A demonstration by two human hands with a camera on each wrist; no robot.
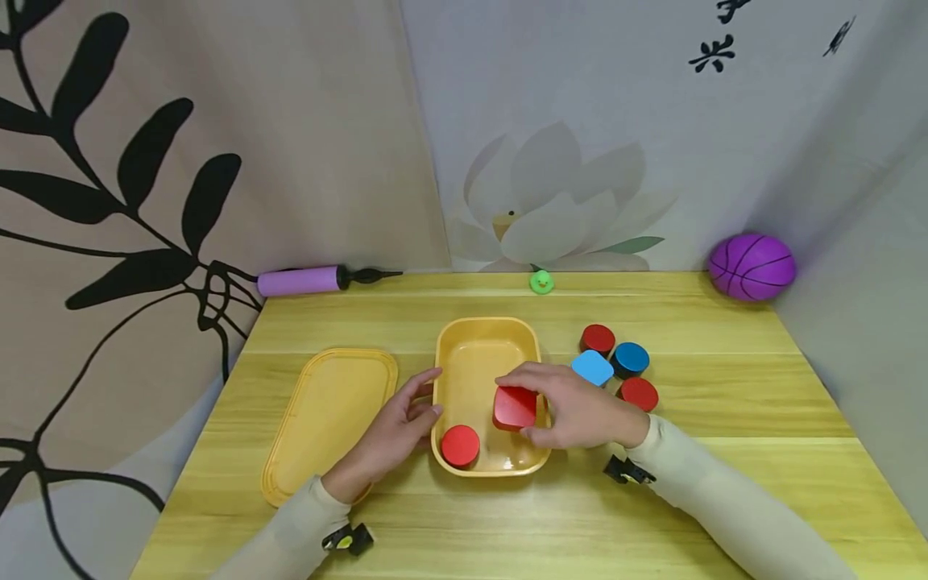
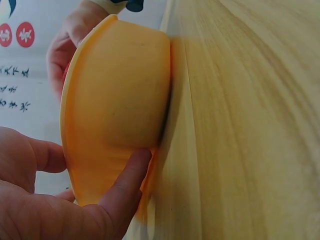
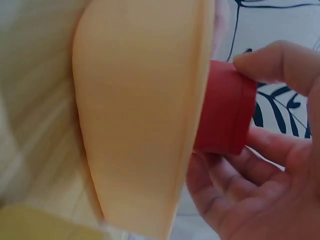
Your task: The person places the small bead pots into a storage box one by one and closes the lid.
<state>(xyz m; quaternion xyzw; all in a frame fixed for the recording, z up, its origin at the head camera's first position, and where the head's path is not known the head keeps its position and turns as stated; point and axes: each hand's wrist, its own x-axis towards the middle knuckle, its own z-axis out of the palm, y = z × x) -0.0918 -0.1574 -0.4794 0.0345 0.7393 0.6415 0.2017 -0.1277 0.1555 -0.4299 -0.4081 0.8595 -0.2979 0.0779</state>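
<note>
My right hand (image 1: 573, 403) grips a red rounded-square box (image 1: 515, 407) over the right side of a yellow plastic container (image 1: 487, 346). In the right wrist view, thumb and fingers pinch the red box (image 3: 225, 107), which shows a seam near its top and stands partly above the rim. A red round box (image 1: 460, 445) lies inside the container's near left corner. My left hand (image 1: 395, 427) rests against the container's left side, fingers extended. From the left wrist view, its fingertips touch the rim and outer wall of the container (image 2: 117, 90).
A yellow lid (image 1: 333, 419) lies left of the container. To the right sit red round boxes (image 1: 598, 338), a blue round box (image 1: 630, 359) and a light-blue square box (image 1: 593, 367). Along the back are a purple pump (image 1: 300, 280), a green duck (image 1: 541, 282) and a purple ball (image 1: 751, 267).
</note>
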